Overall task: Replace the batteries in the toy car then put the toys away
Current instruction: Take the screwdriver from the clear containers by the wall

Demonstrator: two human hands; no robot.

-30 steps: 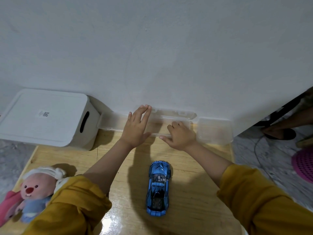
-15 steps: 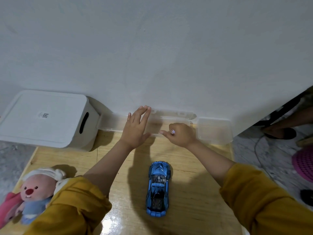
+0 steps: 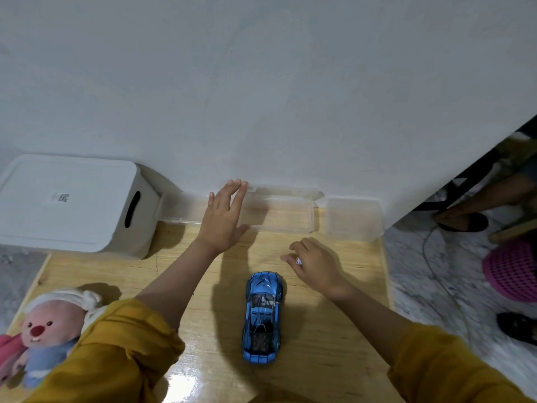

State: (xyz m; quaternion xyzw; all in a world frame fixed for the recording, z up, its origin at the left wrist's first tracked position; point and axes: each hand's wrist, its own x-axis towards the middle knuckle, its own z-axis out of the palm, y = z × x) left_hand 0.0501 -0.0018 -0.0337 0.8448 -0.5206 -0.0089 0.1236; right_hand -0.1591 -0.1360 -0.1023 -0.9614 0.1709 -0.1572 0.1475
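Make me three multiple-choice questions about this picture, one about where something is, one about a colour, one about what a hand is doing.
1. Where is the plush toy?
A. beside the white bin
B. at the table's near left corner
C. inside the clear box

2. What colour is the toy car?
A. red
B. blue
C. green

3. How is the left hand?
A. laid flat on the clear box
B. gripping the car
C. holding the plush

Answers: 1 B, it lies by the left sleeve; 2 B, its body is blue; 3 A, its fingers are spread across the box by the wall.
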